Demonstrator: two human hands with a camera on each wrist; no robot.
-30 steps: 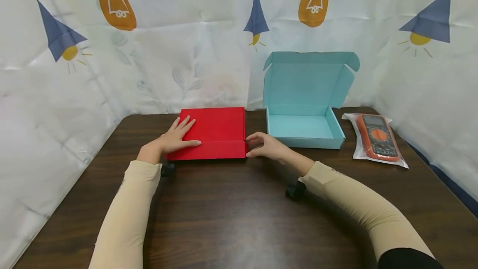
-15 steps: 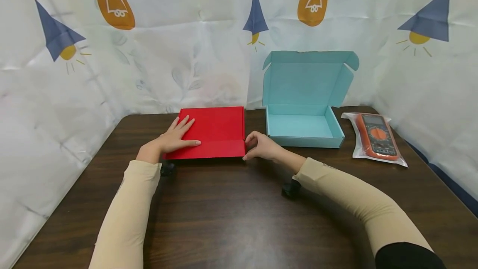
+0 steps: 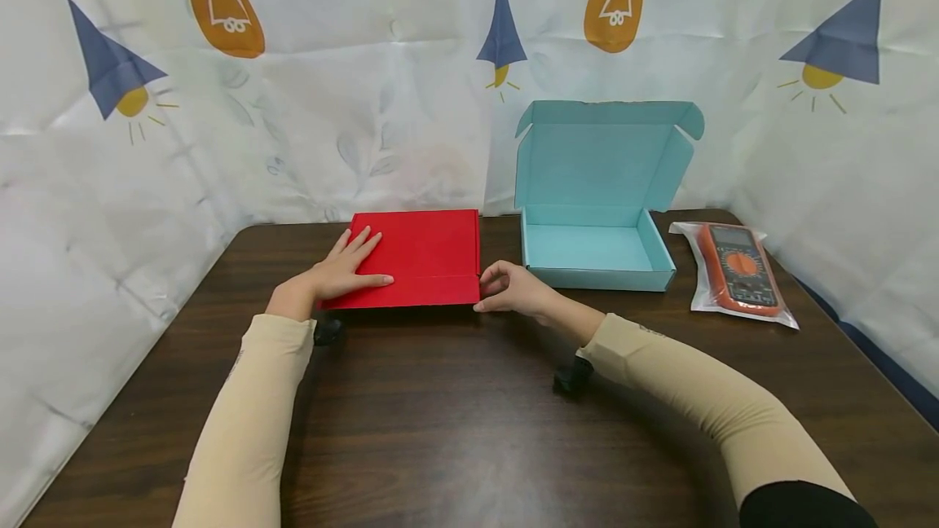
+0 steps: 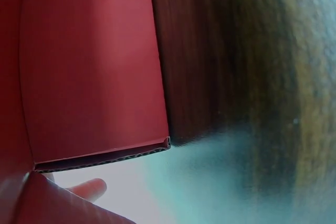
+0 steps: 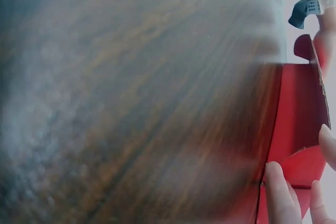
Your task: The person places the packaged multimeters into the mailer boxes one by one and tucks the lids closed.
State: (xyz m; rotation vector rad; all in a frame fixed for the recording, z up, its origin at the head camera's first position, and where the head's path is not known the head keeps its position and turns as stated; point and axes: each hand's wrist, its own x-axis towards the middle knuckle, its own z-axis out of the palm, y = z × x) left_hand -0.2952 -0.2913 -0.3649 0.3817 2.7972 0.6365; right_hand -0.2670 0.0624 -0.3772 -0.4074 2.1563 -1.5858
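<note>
A red cardboard box (image 3: pixel 433 243) lies on the dark wood table with its lid down and its front flap (image 3: pixel 411 292) sticking out toward me. My left hand (image 3: pixel 343 269) rests flat on the lid's left side, fingers spread. At the right front corner, my right hand (image 3: pixel 513 290) has its thumb at the flap's edge and curled fingers along the side. Up close in the right wrist view, a small rounded side flap (image 5: pixel 304 163) sits between thumb and fingers. The left wrist view shows a red panel (image 4: pixel 94 66) with a corrugated edge.
Right of the red box stands a light blue box (image 3: pixel 594 247), its lid raised. An orange multimeter (image 3: pixel 741 267) in a clear plastic bag lies farther right. A patterned white cloth (image 3: pixel 425 129) hangs behind the table (image 3: pixel 440 414).
My right hand has shifted slightly left and its fingers have closed in at the box corner. The front flap's near edge has lifted a little. My left hand stays in place.
</note>
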